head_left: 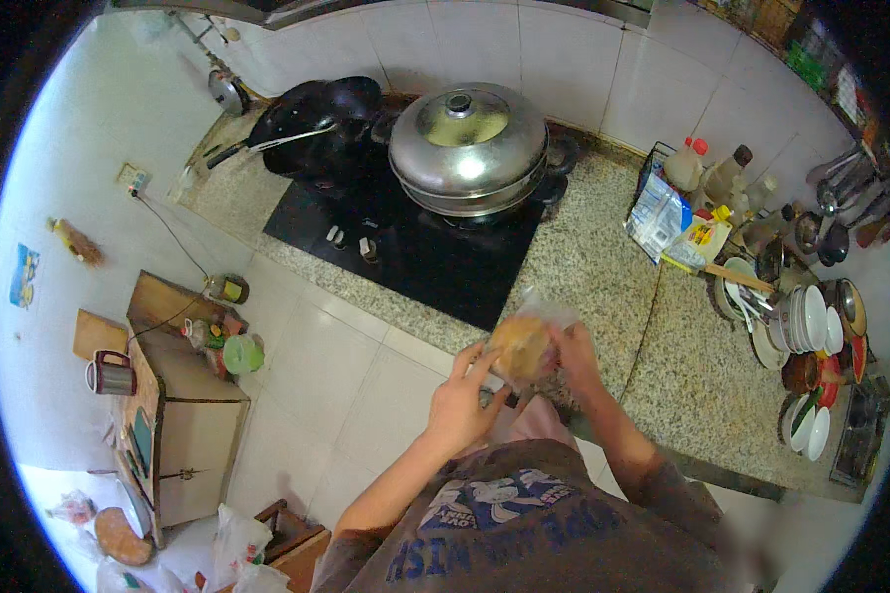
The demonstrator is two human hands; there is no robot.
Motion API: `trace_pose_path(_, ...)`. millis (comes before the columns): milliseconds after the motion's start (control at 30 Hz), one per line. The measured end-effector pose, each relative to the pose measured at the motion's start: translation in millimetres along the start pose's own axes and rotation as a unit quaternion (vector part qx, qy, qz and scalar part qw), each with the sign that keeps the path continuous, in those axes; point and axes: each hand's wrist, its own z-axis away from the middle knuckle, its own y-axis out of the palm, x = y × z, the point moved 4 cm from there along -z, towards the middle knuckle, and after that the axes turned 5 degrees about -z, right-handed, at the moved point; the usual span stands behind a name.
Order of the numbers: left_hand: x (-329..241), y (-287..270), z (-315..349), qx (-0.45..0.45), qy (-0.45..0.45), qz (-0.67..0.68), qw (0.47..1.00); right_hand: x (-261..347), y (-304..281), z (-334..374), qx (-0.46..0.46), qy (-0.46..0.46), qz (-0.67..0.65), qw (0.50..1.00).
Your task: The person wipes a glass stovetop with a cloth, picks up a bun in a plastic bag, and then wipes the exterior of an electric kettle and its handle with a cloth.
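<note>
A clear plastic bag [561,314] with a round, golden-brown thing [522,348] inside is in front of my body, at the counter's near edge. What the round thing is, I cannot make out. On the bag's left side, my left hand [460,395] grips it with fingers and thumb bent around it. My right hand [576,356] is closed on the bag's right side, its fingertips partly hidden by the crumpled plastic. Below the bag, near my left thumb, a small dark object shows only in part.
On the black cooktop [405,257] stands a lidded metal steamer [470,148], with a black wok [316,128] to its left. Bottles, packets and stacked bowls [801,318] line the granite counter [603,247] at right. A wooden cabinet [198,460] stands at left.
</note>
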Motion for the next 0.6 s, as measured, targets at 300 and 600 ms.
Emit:
trace_pose_path(300, 97, 94, -120, 0.272, -0.176, 0.443, 0.836, 24, -89, -107, -0.193, -0.134, -0.196, 0.952)
trace_pose_path(600, 81, 225, -292, 0.149, -0.23, 0.743, 0.61, -6, -123, -48, -0.242, -0.14, -0.226, 0.933)
